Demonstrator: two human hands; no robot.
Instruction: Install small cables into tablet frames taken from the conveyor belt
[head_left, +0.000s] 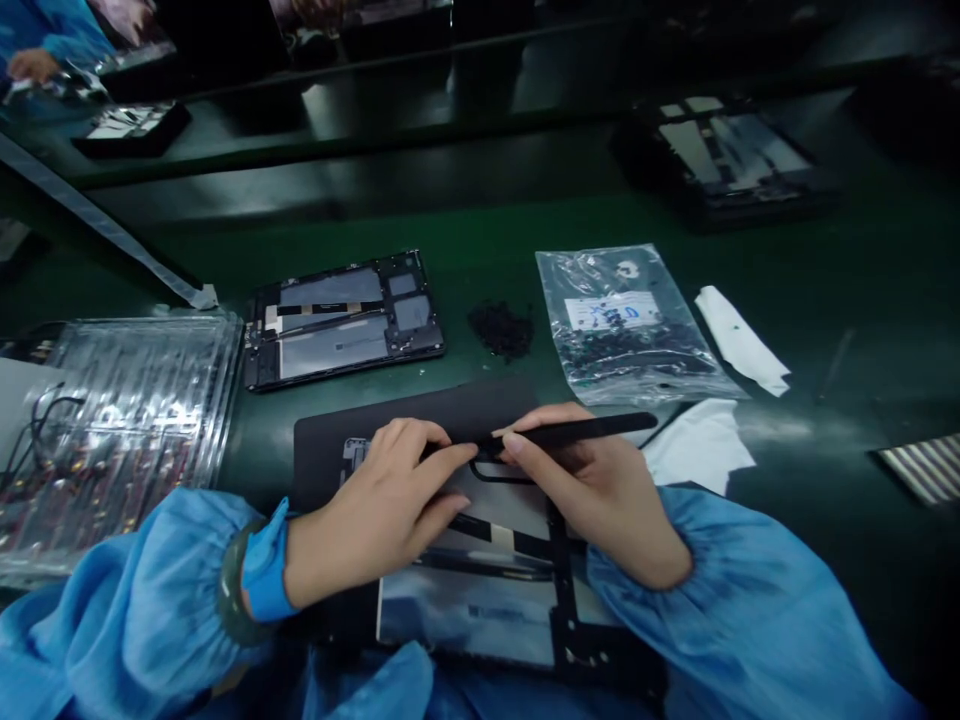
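Observation:
An opened tablet housing [480, 610], black with pale inner panels and a dark flat cable, lies in front of me on a black mat [322, 430]. My right hand [592, 490] grips black tweezers [600, 430], their tips pointing left at the housing's far edge. My left hand [405, 490] reaches over the housing from the left. Its thumb and index finger close together beside the tweezer tips; anything tiny between them is hidden. A thin black loop [499, 478] shows just below the tips.
Another opened tablet housing [337, 320] lies behind on the green table. Small black parts [502, 330] are heaped beside it, then a clear bag of parts [622, 330] and white wipes [705, 445]. Stacked clear trays [120, 430] stand left. Another person's hand [34, 65] shows far left.

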